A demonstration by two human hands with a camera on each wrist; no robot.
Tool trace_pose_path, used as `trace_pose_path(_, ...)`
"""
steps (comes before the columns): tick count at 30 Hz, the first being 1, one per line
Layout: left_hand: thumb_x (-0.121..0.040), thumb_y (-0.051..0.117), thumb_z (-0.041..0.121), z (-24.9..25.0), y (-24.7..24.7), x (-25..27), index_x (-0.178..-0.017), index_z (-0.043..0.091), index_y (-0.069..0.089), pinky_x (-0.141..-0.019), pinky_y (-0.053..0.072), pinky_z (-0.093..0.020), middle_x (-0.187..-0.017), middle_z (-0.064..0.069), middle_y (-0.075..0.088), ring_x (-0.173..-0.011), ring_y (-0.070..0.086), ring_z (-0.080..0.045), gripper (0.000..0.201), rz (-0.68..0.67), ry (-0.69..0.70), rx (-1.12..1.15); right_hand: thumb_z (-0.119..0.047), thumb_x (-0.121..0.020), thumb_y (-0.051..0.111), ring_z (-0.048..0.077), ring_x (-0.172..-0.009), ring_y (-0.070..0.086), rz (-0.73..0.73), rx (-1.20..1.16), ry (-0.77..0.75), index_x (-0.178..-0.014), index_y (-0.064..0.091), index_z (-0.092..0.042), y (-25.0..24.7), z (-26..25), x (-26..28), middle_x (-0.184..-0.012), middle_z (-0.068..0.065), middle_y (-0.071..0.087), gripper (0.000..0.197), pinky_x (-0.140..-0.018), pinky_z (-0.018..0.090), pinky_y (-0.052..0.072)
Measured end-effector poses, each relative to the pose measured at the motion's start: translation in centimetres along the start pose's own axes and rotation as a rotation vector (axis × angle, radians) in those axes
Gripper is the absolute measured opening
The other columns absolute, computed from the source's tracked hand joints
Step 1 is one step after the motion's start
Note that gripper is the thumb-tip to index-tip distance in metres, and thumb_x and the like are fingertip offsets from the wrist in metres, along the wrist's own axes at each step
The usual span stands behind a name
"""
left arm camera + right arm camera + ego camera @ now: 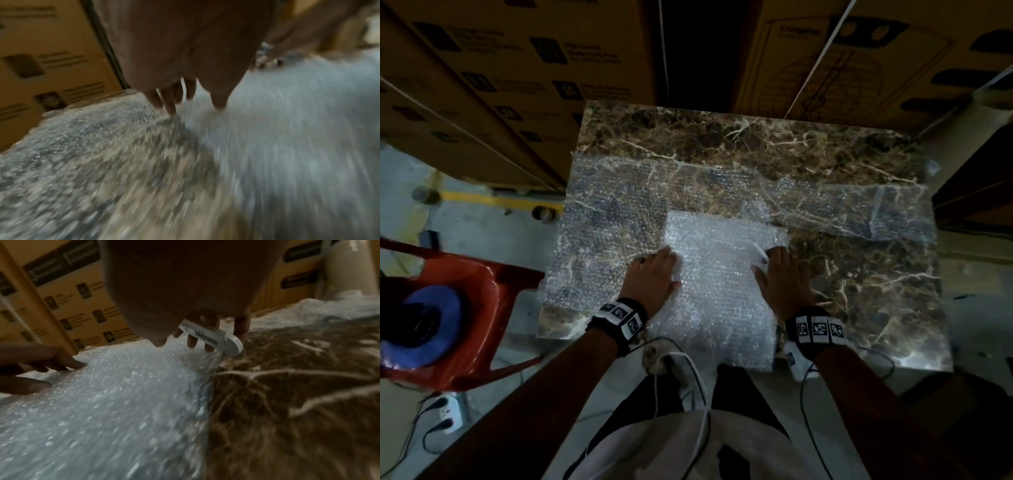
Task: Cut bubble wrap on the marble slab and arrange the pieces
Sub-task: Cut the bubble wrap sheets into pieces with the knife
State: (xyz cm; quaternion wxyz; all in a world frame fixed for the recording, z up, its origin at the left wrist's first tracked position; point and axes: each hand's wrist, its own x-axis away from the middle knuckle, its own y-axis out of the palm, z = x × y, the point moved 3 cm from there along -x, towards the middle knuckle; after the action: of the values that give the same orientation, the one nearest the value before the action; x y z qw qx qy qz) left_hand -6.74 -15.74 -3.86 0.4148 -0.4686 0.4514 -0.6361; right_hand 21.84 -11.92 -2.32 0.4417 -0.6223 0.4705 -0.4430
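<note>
Marble slab point(756, 144) carries the folded bubble wrap point(719, 291) at its near edge, left hand point(654, 277) flat pinning it against sliding, right hand point(780, 277) gripping a white utility knife point(213, 335) at its right edge, cardboard boxes point(500, 68) behind.

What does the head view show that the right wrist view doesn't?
Only the head view shows the red chair, the whole marble slab and the thin bubble wrap sheets spread across it. Only the right wrist view shows the white cutter clearly, gripped in the right hand. Both show the white wrap stack and the left hand on it.
</note>
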Motion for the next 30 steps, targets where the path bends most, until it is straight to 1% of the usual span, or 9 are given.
trace_pose_path(3,-0.089,0.072,0.044,-0.1,-1.7,-1.5,-0.146,0.016,0.042,-0.104,0.038,-0.046,-0.146,-0.008,0.045,-0.128,0.052,-0.028,0.071,-0.048,-0.123,0.14,-0.044,-0.105,0.036,0.034,-0.083,0.063,0.06,0.122,-0.099,-0.11,0.051,-0.016,-2.4,0.3,-2.5,-0.091,0.007,0.065,0.032,-0.081,0.047,0.047)
trace_pose_path(6,-0.091,0.073,0.03,-1.6,-3.6,-3.8,-0.147,0.016,0.045,-0.102,0.045,-0.049,-0.143,-0.011,0.05,-0.121,0.058,-0.032,0.064,0.112,-0.242,0.372,-0.037,-0.108,0.034,0.028,-0.065,0.062,-0.061,-0.03,-0.24,-0.116,0.049,-0.017,-4.0,-0.3,-6.5,-0.076,0.0,0.06,0.026,-0.062,0.035,0.043)
trace_pose_path(8,-0.094,0.068,0.015,-3.0,-3.9,-5.6,-0.144,0.014,0.051,-0.103,0.049,-0.046,-0.142,-0.013,0.054,-0.12,0.06,-0.034,0.053,0.235,-0.283,0.508,-0.034,-0.108,0.039,0.029,-0.069,0.062,-0.179,-0.121,-0.345,-0.127,0.05,-0.017,-3.5,-0.9,-10.0,-0.085,0.003,0.062,0.028,-0.06,0.034,0.042)
trace_pose_path(11,-0.096,0.063,0.012,-4.4,-3.1,-8.3,-0.144,0.016,0.055,-0.11,0.044,-0.038,-0.145,-0.011,0.055,-0.128,0.056,-0.031,0.049,0.266,-0.286,0.562,-0.032,-0.107,0.045,0.034,-0.08,0.064,-0.235,-0.016,-0.51,-0.133,0.051,-0.016,-1.7,-3.1,-15.0,-0.101,0.012,0.069,0.032,-0.063,0.036,0.043)
trace_pose_path(16,-0.085,0.08,0.015,-5.5,-1.2,-11.1,-0.134,0.02,0.063,-0.102,0.047,-0.03,-0.13,-0.008,0.064,-0.115,0.063,-0.027,0.052,0.196,-0.29,0.625,-0.035,-0.107,0.043,0.034,-0.074,0.064,-0.266,0.075,-0.699,-0.129,0.052,-0.015,0.7,-7.5,-18.6,-0.095,0.012,0.069,0.032,-0.061,0.036,0.046)
trace_pose_path(20,-0.082,0.083,0.017,-6.3,-0.9,-11.3,-0.131,0.013,0.066,-0.095,0.036,-0.017,-0.128,-0.013,0.063,-0.115,0.06,-0.028,0.052,0.199,-0.205,0.523,-0.034,-0.106,0.046,0.024,-0.051,0.048,-0.222,0.259,-0.825,-0.119,0.053,-0.015,2.5,-8.7,-18.9,-0.077,0.005,0.067,0.024,-0.047,0.031,0.04)
trace_pose_path(23,-0.081,0.084,0.014,-6.3,-0.8,-11.4,-0.129,0.005,0.067,-0.1,0.039,-0.022,-0.128,-0.017,0.061,-0.115,0.061,-0.031,0.052,0.183,-0.164,0.49,-0.028,-0.105,0.048,0.023,-0.049,0.045,-0.223,0.294,-0.809,-0.116,0.051,-0.015,2.7,-8.7,-18.8,-0.074,0.003,0.065,0.017,-0.047,0.029,0.035)
trace_pose_path(27,-0.08,0.086,0.015,-6.2,-0.9,-11.8,-0.129,0.006,0.066,-0.101,0.039,-0.023,-0.13,-0.015,0.059,-0.115,0.061,-0.031,0.054,0.148,-0.185,0.492,-0.03,-0.105,0.046,0.027,-0.056,0.057,-0.297,0.192,-0.761,-0.12,0.048,-0.017,2.9,-8.7,-19.1,-0.077,0.003,0.063,0.02,-0.056,0.037,0.054)
trace_pose_path(30,-0.079,0.086,0.016,-6.3,-1.1,-11.8,-0.132,0.007,0.064,-0.101,0.037,-0.022,-0.132,-0.013,0.058,-0.118,0.059,-0.03,0.058,0.146,-0.22,0.486,-0.031,-0.108,0.041,0.022,-0.056,0.056,-0.341,0.128,-0.723,-0.126,0.047,-0.016,2.1,-8.4,-19.6,-0.074,0.001,0.058,0.024,-0.054,0.034,0.049)
